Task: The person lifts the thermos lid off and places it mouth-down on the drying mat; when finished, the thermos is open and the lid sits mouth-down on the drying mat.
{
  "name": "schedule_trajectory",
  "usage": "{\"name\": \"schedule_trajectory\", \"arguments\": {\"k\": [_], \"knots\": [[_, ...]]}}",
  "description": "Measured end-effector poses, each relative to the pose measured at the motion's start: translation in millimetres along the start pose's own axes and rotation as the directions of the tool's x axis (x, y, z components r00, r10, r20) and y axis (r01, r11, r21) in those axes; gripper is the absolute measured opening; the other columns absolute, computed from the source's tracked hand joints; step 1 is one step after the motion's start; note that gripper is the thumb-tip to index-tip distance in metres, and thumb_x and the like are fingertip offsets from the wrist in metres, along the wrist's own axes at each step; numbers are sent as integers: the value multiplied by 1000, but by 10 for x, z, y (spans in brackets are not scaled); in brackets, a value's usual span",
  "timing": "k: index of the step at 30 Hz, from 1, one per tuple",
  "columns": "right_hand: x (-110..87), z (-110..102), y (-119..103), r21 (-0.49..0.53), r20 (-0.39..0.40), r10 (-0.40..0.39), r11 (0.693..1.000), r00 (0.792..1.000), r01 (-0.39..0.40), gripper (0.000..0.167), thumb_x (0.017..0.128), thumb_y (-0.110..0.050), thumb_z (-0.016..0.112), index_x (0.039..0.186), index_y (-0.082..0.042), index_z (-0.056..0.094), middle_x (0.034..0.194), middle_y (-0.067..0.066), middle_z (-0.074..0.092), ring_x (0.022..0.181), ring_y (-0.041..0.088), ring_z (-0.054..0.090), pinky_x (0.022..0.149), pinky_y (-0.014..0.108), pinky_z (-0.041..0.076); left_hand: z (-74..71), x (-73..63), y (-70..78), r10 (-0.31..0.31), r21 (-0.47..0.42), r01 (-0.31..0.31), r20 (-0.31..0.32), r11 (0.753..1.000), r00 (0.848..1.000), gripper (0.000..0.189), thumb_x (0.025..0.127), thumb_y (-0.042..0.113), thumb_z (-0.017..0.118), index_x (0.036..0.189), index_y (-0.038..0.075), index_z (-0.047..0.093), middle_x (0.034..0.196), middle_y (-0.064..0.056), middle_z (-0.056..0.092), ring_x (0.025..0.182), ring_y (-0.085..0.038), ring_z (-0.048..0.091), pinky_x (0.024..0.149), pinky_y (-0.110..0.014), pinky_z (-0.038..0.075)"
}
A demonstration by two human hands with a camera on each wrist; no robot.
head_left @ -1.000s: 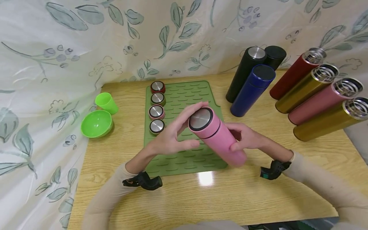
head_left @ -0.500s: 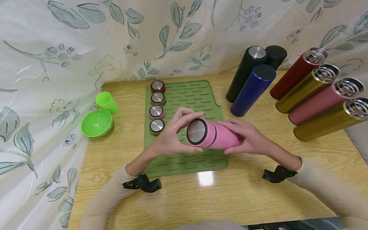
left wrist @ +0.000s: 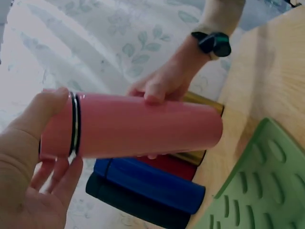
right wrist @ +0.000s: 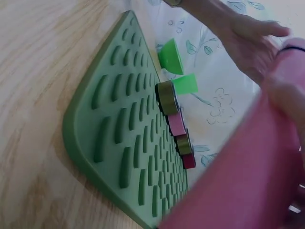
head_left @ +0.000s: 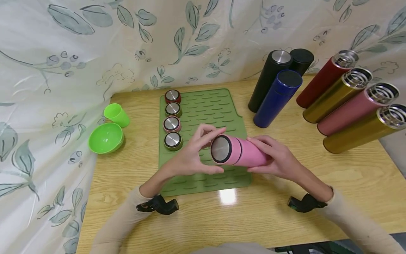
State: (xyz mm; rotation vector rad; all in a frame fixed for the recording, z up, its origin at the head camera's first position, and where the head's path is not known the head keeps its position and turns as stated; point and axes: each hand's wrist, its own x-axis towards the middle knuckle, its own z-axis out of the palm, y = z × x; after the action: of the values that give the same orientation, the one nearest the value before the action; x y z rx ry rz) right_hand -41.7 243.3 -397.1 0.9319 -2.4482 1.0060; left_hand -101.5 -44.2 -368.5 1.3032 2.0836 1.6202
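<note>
A pink thermos flask [head_left: 252,153] is held tilted above the green mat, its steel-topped lid [head_left: 221,149] facing left and a dark ring at the seam. My right hand [head_left: 279,157] grips the flask's body. My left hand [head_left: 195,151] curls round the lid; in the left wrist view, the thumb lies along one side of the lid [left wrist: 56,126] and the fingertips are right at its other side. The right wrist view shows the flask [right wrist: 243,176] large and blurred. Several removed lids [head_left: 171,124] stand in a column along the mat's left side.
The green ridged mat [head_left: 206,106] lies on the wooden table [head_left: 253,218]. A green bowl [head_left: 105,138] and green cup [head_left: 116,115] are at left. At right stand a blue flask [head_left: 277,100], two black flasks [head_left: 269,81] and several lidless flasks [head_left: 352,113]. A floral curtain [head_left: 127,42] hangs behind.
The flask has swung from a steeper tilt to nearly level, its lid end lower. My left hand has closed in round the lid, and my right hand has shifted along with the body.
</note>
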Motion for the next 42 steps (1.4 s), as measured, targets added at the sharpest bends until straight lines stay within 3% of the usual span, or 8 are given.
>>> {"name": "schedule_trajectory", "arguments": {"k": [4,9,13,15,20,24,35,42], "knots": [[12,-127,108,218,237,53,970,970,-107,82,65,-29,90,137,-12,55,125,5,62,114,7,56,91,15,46,-24,-4,-18,50,-118,-44,51,992,997,85,72,4,83,145,3,41,136,-13,41,122,-20,48,94,-31,56],[72,-219,257,454,541,-33,853,841,-258,77,75,-28,83,143,-13,48,129,-1,59,108,9,58,85,24,54,17,26,-12,153,-108,-143,90,984,984,84,66,8,89,138,-3,47,136,-16,50,125,-21,51,96,-31,54],[117,-237,306,537,625,-117,782,772,-316,75,82,-32,77,146,-11,43,132,1,57,106,11,59,81,27,56,54,51,17,242,-45,-239,112,970,964,88,62,18,92,136,-3,49,136,-15,56,129,-20,50,106,-33,47],[123,-228,290,528,608,-114,797,786,-293,75,81,-28,78,145,-11,44,132,1,57,107,11,59,82,26,55,58,48,24,275,-5,-276,100,961,956,88,61,22,93,135,-3,50,134,-15,58,129,-21,51,109,-34,45],[80,-160,131,308,410,8,940,912,-147,81,69,-22,88,141,-14,51,129,1,59,112,7,55,84,21,50,51,-3,6,247,-3,-247,-19,969,969,86,58,16,94,132,-3,53,129,-16,60,121,-19,55,101,-33,51],[33,-117,-5,124,211,75,987,975,-103,84,61,-23,93,136,-11,55,124,5,60,112,7,55,89,12,46,49,-58,-42,173,-106,-186,-119,977,978,82,63,15,91,132,-5,51,128,-21,57,119,-15,56,95,-34,55],[-51,-72,-54,91,126,131,986,983,-143,85,56,-20,95,131,-9,57,122,5,62,114,5,54,92,11,44,24,-75,-32,168,-101,-188,-175,977,970,79,68,20,89,133,-5,51,128,-22,56,119,-15,55,93,-32,56],[-243,-242,-5,143,-24,270,954,963,-264,94,43,10,91,129,5,51,124,-9,57,110,-3,54,92,6,44,-282,-257,-15,164,262,-115,-172,958,971,76,68,18,85,134,2,52,130,-15,58,120,-21,54,95,-31,53]]}}
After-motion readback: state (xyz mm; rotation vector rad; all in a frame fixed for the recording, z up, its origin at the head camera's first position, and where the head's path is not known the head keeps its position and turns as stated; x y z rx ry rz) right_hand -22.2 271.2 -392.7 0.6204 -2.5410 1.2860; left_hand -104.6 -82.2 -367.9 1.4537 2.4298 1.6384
